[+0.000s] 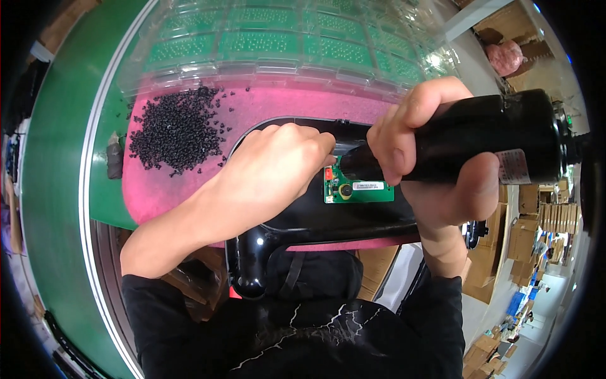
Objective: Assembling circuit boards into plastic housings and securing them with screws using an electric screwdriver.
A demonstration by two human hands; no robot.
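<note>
My right hand [435, 164] is wrapped round a thick black electric screwdriver [486, 132], its narrow end pointing down over a green circuit board [344, 196]. The board lies inside a glossy black plastic housing [328, 224] and carries a white label, a small red part and a round dark component. My left hand [271, 158] is closed, thumb and fingertips pinched together at the board's upper left, next to the screwdriver's end. Whatever sits between those fingertips is too small to make out. The screwdriver's very tip is hidden.
Left of the housing, a heap of small black screws [177, 132] is spread on a pink mat [252, 101]. Beyond it stand clear plastic trays [265, 66] with green circuit boards. A small dark object [114, 158] lies by the mat's left edge. Cardboard boxes [524, 240] fill the right side.
</note>
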